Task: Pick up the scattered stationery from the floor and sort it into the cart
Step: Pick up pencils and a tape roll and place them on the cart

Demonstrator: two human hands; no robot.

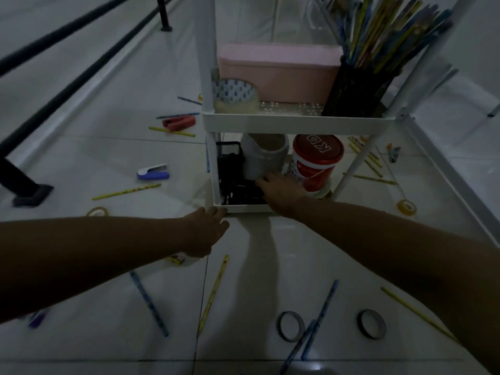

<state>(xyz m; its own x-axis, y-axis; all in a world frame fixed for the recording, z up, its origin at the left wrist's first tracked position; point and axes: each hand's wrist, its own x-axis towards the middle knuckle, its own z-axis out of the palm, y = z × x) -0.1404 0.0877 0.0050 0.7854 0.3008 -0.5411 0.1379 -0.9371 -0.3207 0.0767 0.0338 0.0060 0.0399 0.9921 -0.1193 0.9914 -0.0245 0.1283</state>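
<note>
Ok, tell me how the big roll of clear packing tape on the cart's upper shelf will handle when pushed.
The packing tape roll stands on its edge, so a sideways nudge would probably set it rolling or tip it flat. It looks thick and fairly heavy for its size. The shelf rim should stop it falling off.

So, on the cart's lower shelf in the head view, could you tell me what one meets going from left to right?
Black mesh holder → white jar → red-lidded tub. The right hand reaches in low in front of the jar and tub, over the black tray; the left hand rests at the shelf's front left corner.
</note>
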